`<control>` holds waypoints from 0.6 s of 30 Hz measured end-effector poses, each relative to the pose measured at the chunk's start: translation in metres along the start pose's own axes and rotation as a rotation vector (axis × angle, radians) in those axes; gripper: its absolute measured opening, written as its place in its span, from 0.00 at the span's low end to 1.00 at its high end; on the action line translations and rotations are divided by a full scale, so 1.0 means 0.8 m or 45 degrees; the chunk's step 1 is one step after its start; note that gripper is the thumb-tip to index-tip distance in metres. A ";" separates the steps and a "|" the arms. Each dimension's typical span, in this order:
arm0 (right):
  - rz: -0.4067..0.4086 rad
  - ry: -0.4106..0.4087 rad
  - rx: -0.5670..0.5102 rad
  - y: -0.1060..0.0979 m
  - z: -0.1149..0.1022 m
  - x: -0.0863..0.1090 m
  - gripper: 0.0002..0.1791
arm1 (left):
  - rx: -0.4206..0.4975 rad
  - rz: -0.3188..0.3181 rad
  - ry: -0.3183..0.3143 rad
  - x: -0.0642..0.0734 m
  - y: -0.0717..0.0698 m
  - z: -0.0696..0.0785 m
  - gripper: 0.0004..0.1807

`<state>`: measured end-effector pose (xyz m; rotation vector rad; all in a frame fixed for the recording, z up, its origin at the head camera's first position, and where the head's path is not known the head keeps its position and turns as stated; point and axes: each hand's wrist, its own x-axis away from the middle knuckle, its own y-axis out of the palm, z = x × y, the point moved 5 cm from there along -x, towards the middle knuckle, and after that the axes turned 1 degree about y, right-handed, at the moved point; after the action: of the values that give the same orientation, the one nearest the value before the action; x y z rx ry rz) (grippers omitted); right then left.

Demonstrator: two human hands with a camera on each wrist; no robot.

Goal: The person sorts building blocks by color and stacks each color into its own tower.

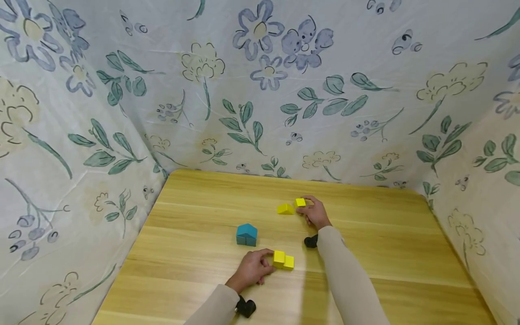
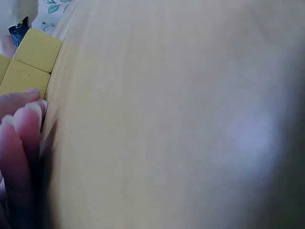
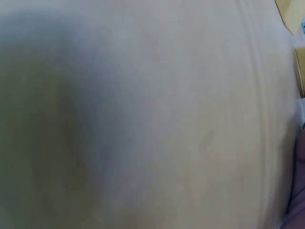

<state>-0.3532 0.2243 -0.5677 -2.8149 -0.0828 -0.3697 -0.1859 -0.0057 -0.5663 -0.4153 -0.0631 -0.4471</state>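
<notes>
In the head view my left hand (image 1: 252, 270) pinches a yellow cube (image 1: 279, 258) between thumb and forefinger. A second yellow cube (image 1: 289, 262) sits against its right side. From the left wrist, the fingertips (image 2: 31, 112) lie at the edge of the yellow blocks (image 2: 38, 50). Farther back, my right hand (image 1: 317, 213) holds a small yellow block (image 1: 300, 202) between thumb and forefinger. Just left of that block lies a yellow triangular block (image 1: 285, 209). Only a sliver of the right hand (image 3: 296, 176) enters the right wrist view, with yellow block edges (image 3: 300, 71) above it.
A blue triangular block (image 1: 247, 230) rests on small blue blocks (image 1: 246, 241), left of the yellow ones. The wooden table (image 1: 183, 216) meets a flowered cloth (image 1: 252, 113) at its back and sides. Black wrist cameras (image 1: 246, 307) hang at both wrists.
</notes>
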 end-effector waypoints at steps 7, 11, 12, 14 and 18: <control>0.059 -0.004 -0.010 -0.007 0.005 0.016 0.27 | -0.008 -0.001 0.003 0.001 0.001 0.001 0.24; 0.071 0.020 -0.009 -0.009 0.009 0.026 0.28 | -0.006 -0.004 0.000 0.001 0.000 0.004 0.24; 0.068 0.018 -0.003 -0.009 0.010 0.029 0.29 | -0.007 -0.004 0.000 0.001 0.000 0.004 0.24; 0.070 0.021 0.009 -0.010 0.011 0.034 0.28 | -0.011 -0.003 0.000 0.001 0.001 0.005 0.24; 0.065 0.017 0.043 -0.011 0.013 0.047 0.26 | -0.013 0.000 0.001 0.000 0.002 0.003 0.24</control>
<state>-0.3148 0.2368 -0.5651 -2.7748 -0.0144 -0.3723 -0.1849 -0.0036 -0.5647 -0.4253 -0.0597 -0.4475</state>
